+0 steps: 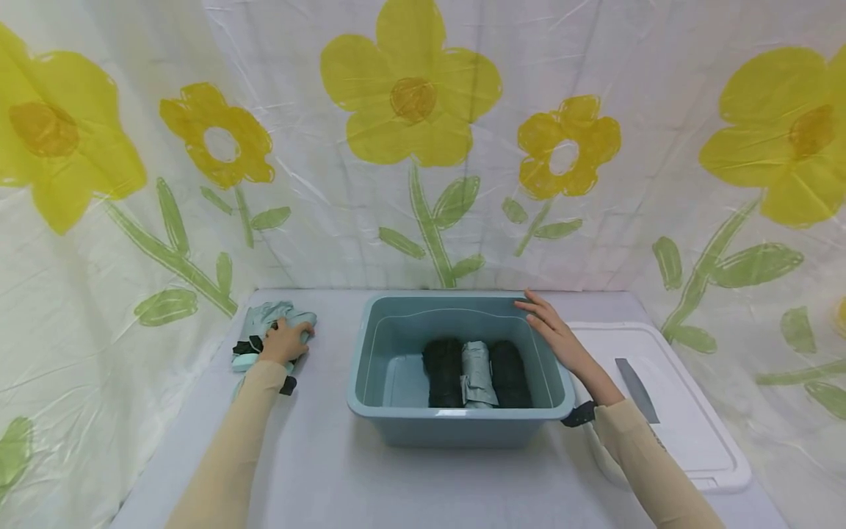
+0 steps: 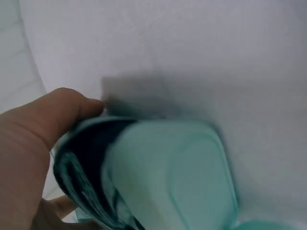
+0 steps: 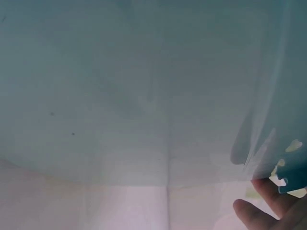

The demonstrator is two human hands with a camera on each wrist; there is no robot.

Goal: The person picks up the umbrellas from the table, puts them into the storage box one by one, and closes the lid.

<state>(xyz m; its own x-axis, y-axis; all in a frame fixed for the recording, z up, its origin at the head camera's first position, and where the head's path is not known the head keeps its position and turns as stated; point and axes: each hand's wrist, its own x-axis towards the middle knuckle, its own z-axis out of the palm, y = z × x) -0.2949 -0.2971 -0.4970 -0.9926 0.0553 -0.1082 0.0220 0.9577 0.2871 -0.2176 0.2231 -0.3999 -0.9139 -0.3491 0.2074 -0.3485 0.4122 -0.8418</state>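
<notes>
At the left of the table, my left hand (image 1: 283,342) grips a folded pale teal fabric bundle (image 1: 267,314) with black parts. The left wrist view shows the thumb on one side of the bundle's dark folded layers (image 2: 91,167) and fingers on the other. A smooth mint piece with rounded corners (image 2: 163,172) sticks out beside them. My right hand (image 1: 554,332) rests at the right rim of a blue-grey plastic bin (image 1: 456,430), its fingers extended. Inside the bin, two black rolled bundles (image 1: 444,375) flank a grey rolled bundle (image 1: 479,373).
A white lid (image 1: 694,433) with a grey handle strip (image 1: 637,391) lies right of the bin, partly under the right forearm. The white table (image 1: 311,455) ends at a hanging sheet with yellow flowers (image 1: 410,95).
</notes>
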